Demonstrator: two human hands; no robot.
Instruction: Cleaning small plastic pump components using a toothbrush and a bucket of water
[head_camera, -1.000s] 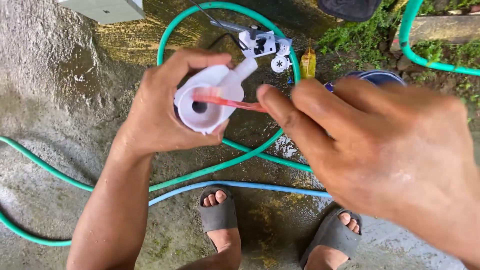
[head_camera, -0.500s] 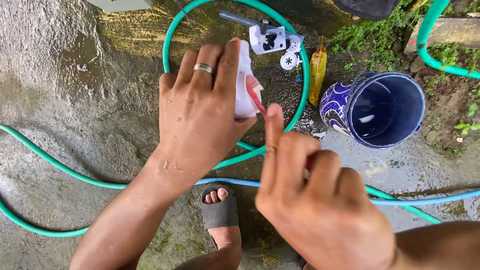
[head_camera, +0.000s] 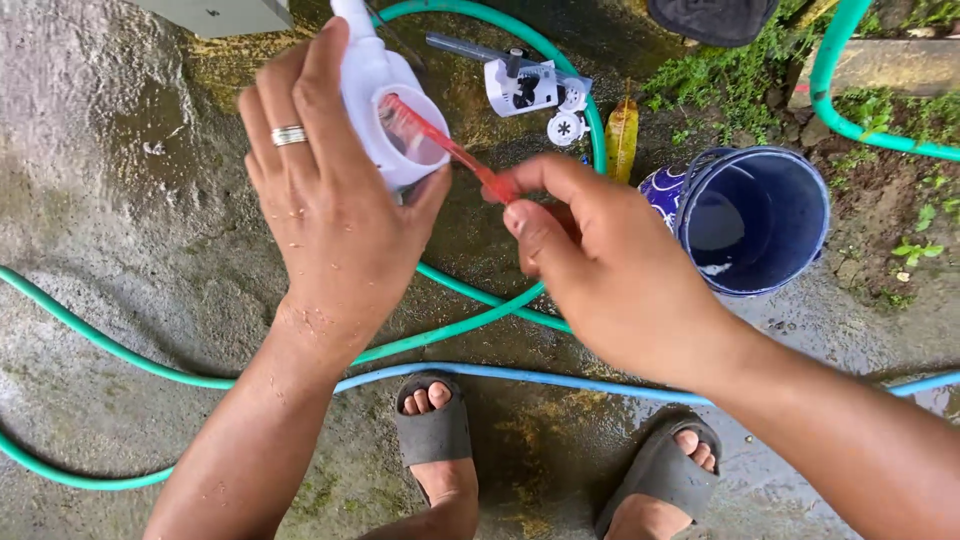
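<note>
The left hand (head_camera: 330, 200) has its grip clenched around a white plastic housing (head_camera: 385, 110), with the round opening turned toward the right hand (head_camera: 600, 265). The right hand pinches the handle of a red toothbrush (head_camera: 450, 150), and the bristle head sits inside the opening, just past the thumb of the left grip. To brush well, I think the left grip should stay firm and tilt the opening a little upward, so the inner wall is seen. Short strokes around the rim seem better than long ones. A blue bucket (head_camera: 800, 200) stands beyond the right grip, near for rinsing.
</note>
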